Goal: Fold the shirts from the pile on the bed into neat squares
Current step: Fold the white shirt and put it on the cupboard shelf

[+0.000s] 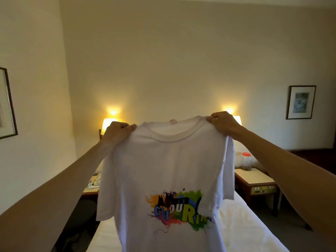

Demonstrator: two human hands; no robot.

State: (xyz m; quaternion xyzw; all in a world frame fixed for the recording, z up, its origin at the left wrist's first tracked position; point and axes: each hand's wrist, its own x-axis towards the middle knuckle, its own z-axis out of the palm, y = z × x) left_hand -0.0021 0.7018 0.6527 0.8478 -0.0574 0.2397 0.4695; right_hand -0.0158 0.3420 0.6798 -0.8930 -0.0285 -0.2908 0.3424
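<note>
A white T-shirt [163,170] with a multicoloured splash print hangs in the air in front of me, its front toward the camera. My left hand [118,130] pinches its left shoulder and my right hand [223,122] pinches its right shoulder, both held up at arm's length. The shirt hangs straight down over the white bed [243,228], and its hem runs out of the bottom of the view. The right sleeve is folded slightly forward. No pile of shirts shows; the held shirt hides most of the bed.
A bedside table [254,179] with a red-lidded jar [246,160] stands to the right of the bed, another table [91,186] with small items to the left. Two lit lamps [109,122] flank the headboard. Framed pictures [301,102] hang on the walls.
</note>
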